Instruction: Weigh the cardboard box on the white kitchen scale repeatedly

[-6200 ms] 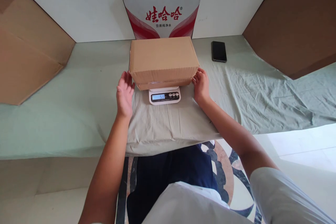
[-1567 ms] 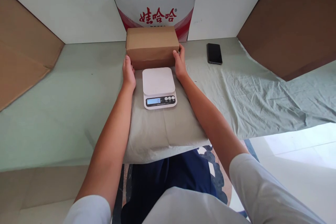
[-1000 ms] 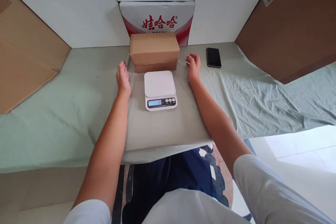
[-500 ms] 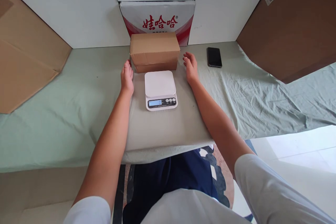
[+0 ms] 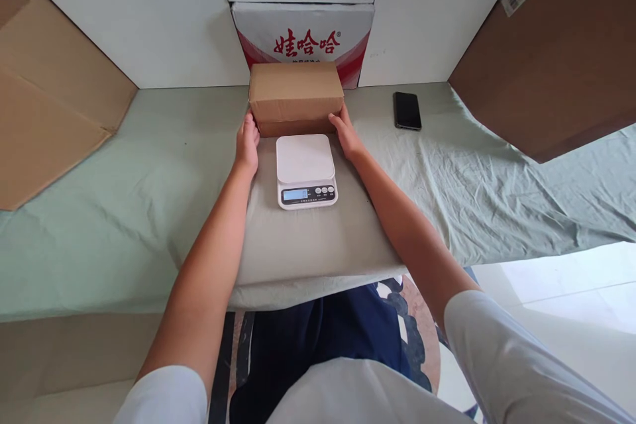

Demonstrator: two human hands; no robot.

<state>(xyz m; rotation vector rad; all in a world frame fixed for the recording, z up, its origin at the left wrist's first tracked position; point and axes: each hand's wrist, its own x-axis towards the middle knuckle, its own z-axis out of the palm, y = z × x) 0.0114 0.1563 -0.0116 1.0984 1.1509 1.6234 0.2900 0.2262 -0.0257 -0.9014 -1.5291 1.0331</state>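
Observation:
A small brown cardboard box (image 5: 297, 109) rests on the cloth-covered table, gripped between both hands at its lower sides. My left hand (image 5: 247, 141) presses against its left end, some fingers partly out of sight beside it. At the right end is my right hand (image 5: 346, 132), its thumb on the front face and the other fingers hidden along the side. Just in front of the box lies a white digital kitchen scale (image 5: 305, 159) with nothing on its platform. Its lit display (image 5: 296, 194) appears to read 0.
A black phone (image 5: 407, 110) lies to the right. Large cardboard pieces stand at the left (image 5: 54, 99) and right (image 5: 556, 59). A white and red printed carton (image 5: 308, 26) stands behind the small box, between white panels. The green cloth (image 5: 318, 245) drapes over the table's front edge.
My right hand has moved left from beside the cardboard box onto its right end. My left hand has closed in against the left end. The scale and phone stay in place.

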